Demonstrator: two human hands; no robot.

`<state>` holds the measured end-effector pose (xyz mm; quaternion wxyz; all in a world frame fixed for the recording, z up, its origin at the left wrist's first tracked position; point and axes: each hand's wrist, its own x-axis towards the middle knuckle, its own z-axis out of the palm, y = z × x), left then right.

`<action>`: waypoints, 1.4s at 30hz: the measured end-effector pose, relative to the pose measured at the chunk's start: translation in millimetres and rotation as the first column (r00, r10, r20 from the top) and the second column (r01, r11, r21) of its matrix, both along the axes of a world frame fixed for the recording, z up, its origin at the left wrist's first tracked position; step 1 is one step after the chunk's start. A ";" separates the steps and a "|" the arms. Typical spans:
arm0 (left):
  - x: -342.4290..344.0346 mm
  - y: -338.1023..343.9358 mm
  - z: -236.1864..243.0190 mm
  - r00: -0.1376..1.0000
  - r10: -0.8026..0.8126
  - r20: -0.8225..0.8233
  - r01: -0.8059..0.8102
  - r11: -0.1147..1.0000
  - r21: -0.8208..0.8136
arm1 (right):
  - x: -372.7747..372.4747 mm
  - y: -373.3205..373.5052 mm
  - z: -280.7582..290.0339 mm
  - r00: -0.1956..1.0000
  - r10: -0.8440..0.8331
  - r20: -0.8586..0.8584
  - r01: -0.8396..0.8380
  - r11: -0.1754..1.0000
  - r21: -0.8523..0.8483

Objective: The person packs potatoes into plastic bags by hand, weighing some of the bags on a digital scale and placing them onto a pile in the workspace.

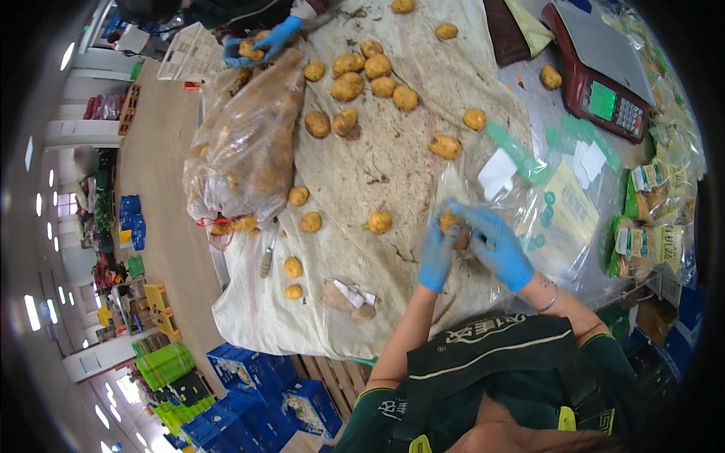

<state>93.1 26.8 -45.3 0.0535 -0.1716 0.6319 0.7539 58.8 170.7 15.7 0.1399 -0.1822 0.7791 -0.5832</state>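
Both my hands wear blue gloves and meet over the right part of the cloth-covered table. My left hand [436, 255] curls round a potato [448, 220] from the left. My right hand [495, 245] closes on it from the right, its fingers over the top. A brownish patch shows lower between the palms; I cannot tell if it is a second potato. Beneath and beside my hands lies a clear plastic bag [483, 281]. Nearby are loose potatoes, one [445, 146] beyond my hands and one [380, 222] to their left.
A large clear sack of potatoes [242, 151] stands at the left, near a knife [267, 258]. A co-worker's gloved hands [281, 36] hold a potato behind it. To the right are printed bags [563, 208], a red scale [604, 75] and filled packs [633, 245].
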 end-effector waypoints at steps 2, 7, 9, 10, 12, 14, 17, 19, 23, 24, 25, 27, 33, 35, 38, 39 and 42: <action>-5.3 9.0 13.1 0.988 -0.106 0.115 0.140 0.928 -0.346 | -2.1 -0.8 -6.7 0.997 0.080 0.017 -0.079 0.995 -0.065; -32.3 -6.9 93.8 0.873 -0.481 -0.082 0.296 0.655 -0.695 | -66.9 38.6 4.3 0.758 0.218 0.615 0.267 0.756 -0.597; -52.1 -23.4 121.8 0.575 -0.731 -0.366 0.258 0.587 -0.768 | -59.5 41.1 32.5 0.829 0.103 0.550 0.283 0.771 -0.571; -62.9 -40.0 113.5 0.659 -0.577 -0.482 0.194 0.750 -0.632 | -57.5 46.9 34.6 0.847 0.118 0.518 0.220 0.810 -0.544; -105.6 -66.2 111.5 0.886 -0.153 -0.438 -0.021 0.930 -0.368 | -54.6 53.9 30.7 0.852 0.041 0.522 0.220 0.876 -0.429; -180.4 -115.4 79.5 0.929 0.140 -0.342 -0.296 0.836 -0.461 | -49.7 44.6 10.7 0.816 -0.105 0.568 0.305 0.913 -0.270; -280.4 -204.2 -18.0 0.965 -0.065 -0.255 -0.238 0.206 -0.949 | -45.8 43.1 3.0 0.829 -0.232 0.509 0.366 0.913 -0.181; -315.9 -196.4 -32.9 0.998 -0.059 0.002 0.007 0.088 -0.996 | -46.8 52.4 -1.5 0.827 -0.295 0.478 0.380 0.921 -0.088; -329.0 -203.7 -26.7 0.976 -0.169 0.136 0.203 0.482 -0.852 | -44.9 50.7 -3.9 0.938 -0.276 0.210 0.253 0.959 0.131; -320.8 -203.5 -23.5 0.979 -0.186 0.088 0.191 0.661 -0.725 | -45.3 47.2 -1.4 0.952 -0.262 0.161 0.237 0.959 0.158; -301.0 -169.6 7.2 0.995 -0.049 0.092 0.082 0.913 -0.400 | -44.5 45.7 -0.3 0.956 -0.273 0.111 0.248 0.949 0.193; -259.6 -161.8 11.5 0.972 -0.166 -0.168 0.212 0.926 0.311 | -45.6 36.8 -0.3 0.930 -0.349 0.116 0.321 0.925 0.203; -151.2 -84.4 41.0 0.934 -0.099 -0.343 0.355 0.360 0.863 | -61.9 13.8 -9.6 0.904 -0.417 0.099 0.409 0.908 0.091; -127.0 -71.2 37.8 0.811 -0.327 -0.485 0.585 0.425 0.690 | -62.1 9.2 -15.5 0.888 -0.426 0.172 0.436 0.900 -0.021; -102.7 -69.0 36.3 0.763 -0.637 -0.113 0.634 0.771 -0.064 | -60.9 4.5 -17.5 0.867 -0.391 0.310 0.462 0.864 -0.200; -99.5 -59.3 37.2 0.758 -0.651 0.037 0.630 0.718 -0.295 | -56.4 4.2 -13.7 0.861 -0.363 0.356 0.449 0.872 -0.197; -89.4 -19.1 30.9 0.783 -0.560 0.270 0.548 0.417 -0.725 | -47.1 -4.3 -12.1 0.979 -0.195 0.056 0.199 0.977 -0.071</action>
